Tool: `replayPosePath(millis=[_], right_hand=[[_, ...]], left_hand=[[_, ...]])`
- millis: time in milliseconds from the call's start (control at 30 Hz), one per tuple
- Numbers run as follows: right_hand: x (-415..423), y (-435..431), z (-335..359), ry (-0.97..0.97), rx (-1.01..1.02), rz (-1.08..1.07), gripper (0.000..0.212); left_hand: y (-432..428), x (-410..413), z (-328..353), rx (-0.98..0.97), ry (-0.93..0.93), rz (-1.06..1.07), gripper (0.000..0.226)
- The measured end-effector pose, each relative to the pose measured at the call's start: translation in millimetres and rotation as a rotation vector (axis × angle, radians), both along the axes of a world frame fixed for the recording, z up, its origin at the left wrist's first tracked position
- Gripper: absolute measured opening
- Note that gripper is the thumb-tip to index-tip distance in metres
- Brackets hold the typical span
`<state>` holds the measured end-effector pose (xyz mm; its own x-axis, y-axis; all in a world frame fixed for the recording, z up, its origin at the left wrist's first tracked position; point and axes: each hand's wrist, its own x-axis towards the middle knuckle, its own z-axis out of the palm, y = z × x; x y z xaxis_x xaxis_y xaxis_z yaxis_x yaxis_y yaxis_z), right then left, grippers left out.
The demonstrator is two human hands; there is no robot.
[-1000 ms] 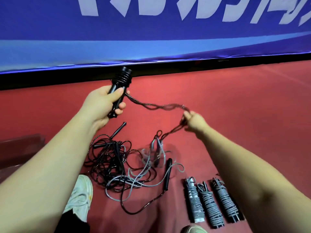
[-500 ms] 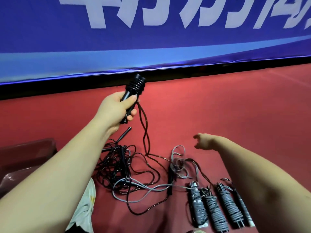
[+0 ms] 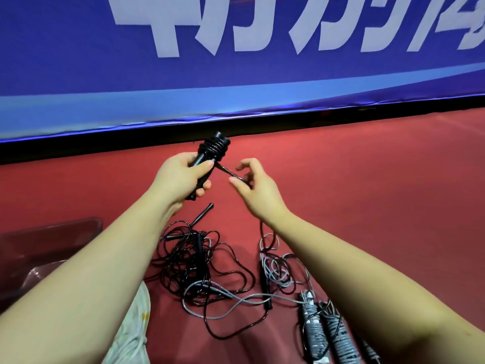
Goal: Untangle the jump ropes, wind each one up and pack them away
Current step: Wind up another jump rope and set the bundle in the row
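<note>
Right hand (image 3: pixel 258 190) newly at black rope (image 3: pixel 228 171); banner lettering (image 3: pixel 168 43) partial.

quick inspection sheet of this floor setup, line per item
surface: red floor mat, ropes spread across it
job's things: black jump rope partly wound round its handles, held up; tangled pile of black and grey ropes on the mat; wound grey bundles side by side at lower right, partly behind the right arm
clutter: translucent bin at left edge; white shoe near the pile
grippers: left hand grips the handles; right hand pinches the cord leading off them
cables: nothing seen besides the rope cords
surroundings: blue banner with white lettering behind the mat
</note>
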<state>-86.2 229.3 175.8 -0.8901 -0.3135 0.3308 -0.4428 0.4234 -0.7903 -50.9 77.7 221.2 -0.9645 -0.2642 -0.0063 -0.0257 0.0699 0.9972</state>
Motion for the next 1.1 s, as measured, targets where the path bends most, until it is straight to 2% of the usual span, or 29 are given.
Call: replayPosePath(millis=[100,167,200,233,300,333,367,400,467,533,667,767,867,967,1000,1033,1100], right_hand=[[-7,12,-1,0.309,0.224,-0.131,0.019],[-11,14,-2,0.352,0.378,-0.177,0.024],[-12,12,-3,0.266,0.365,-0.176,0.024],[-12,7,-3,0.090,0.250,-0.142,0.023],[-5,-6,1,-0.394,-0.113,-0.021,0.025],[-2,-8,3,-0.564,-0.205,0.024,0.028],[-1,-8,4,-0.623,-0.178,0.062,0.029],[0,-6,7,-0.594,-0.077,0.091,0.029],[6,0,15,-0.342,0.249,0.108,0.027],[13,2,20,-0.117,0.481,0.092,0.032],[23,5,38,0.174,0.620,-0.029,0.031],[20,4,52,0.217,0.735,-0.003,0.031],[18,-1,62,-0.015,0.660,0.024,0.033],[18,4,71,-0.538,0.319,0.131,0.022],[19,6,73,-0.641,0.286,0.168,0.019],[19,9,76,-0.655,0.342,0.186,0.018],[20,11,80,-0.541,0.587,0.168,0.019]], left_hand=[[1,2,-1,0.107,-0.015,0.008,0.024],[3,1,2,0.150,-0.010,0.014,0.029],[4,0,2,0.152,-0.003,0.015,0.032],[6,-1,3,0.141,0.006,0.015,0.033],[9,-3,-1,0.103,0.020,0.033,0.034],[8,-3,-5,0.066,0.022,0.052,0.034],[6,-2,-10,0.014,0.017,0.074,0.033],[3,-1,-15,-0.046,0.008,0.093,0.032],[-3,2,-22,-0.141,-0.002,0.100,0.032],[-5,5,-23,-0.193,0.005,0.065,0.033],[-2,5,-20,-0.424,-0.024,-0.004,0.022],[-1,4,-19,-0.601,-0.099,-0.057,0.012],[6,3,-16,-0.874,-0.121,-0.069,0.018],[17,5,-16,-1.185,-0.079,-0.043,0.024],[20,6,-18,-1.272,-0.055,-0.051,0.026],[23,6,-21,-1.342,-0.035,-0.067,0.028],[28,8,-25,-1.411,-0.021,-0.108,0.030]])
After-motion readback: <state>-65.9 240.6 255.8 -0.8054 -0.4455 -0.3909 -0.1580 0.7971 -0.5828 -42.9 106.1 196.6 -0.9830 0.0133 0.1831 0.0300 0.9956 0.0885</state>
